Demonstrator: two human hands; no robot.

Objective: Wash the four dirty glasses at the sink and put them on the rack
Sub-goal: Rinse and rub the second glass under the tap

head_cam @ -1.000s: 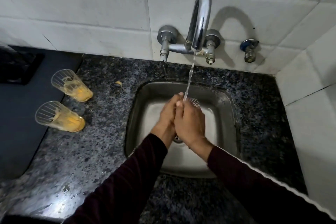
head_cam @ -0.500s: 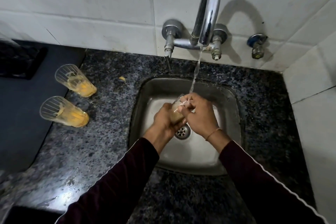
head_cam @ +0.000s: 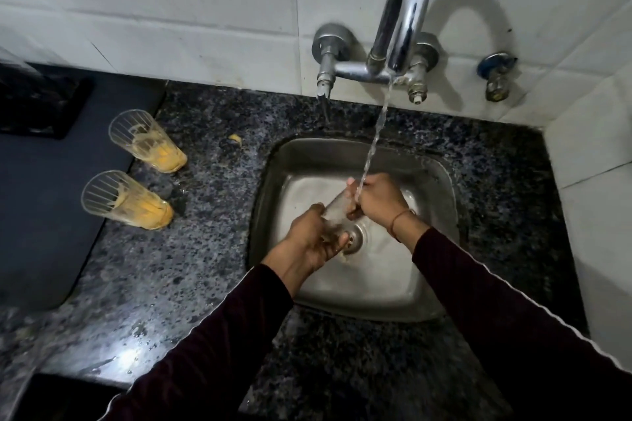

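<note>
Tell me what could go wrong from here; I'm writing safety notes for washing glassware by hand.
The glass is wet and held tilted over the steel sink by the left hand at its base and the right hand at its rim; it could slip and crack. The two dirty glasses stand near the granite counter's edge, where a sleeve might knock them.

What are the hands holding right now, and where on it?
A drinking glass, tilted over the sink: the left hand grips its base end, the right hand holds its rim end under the tap stream.
</note>
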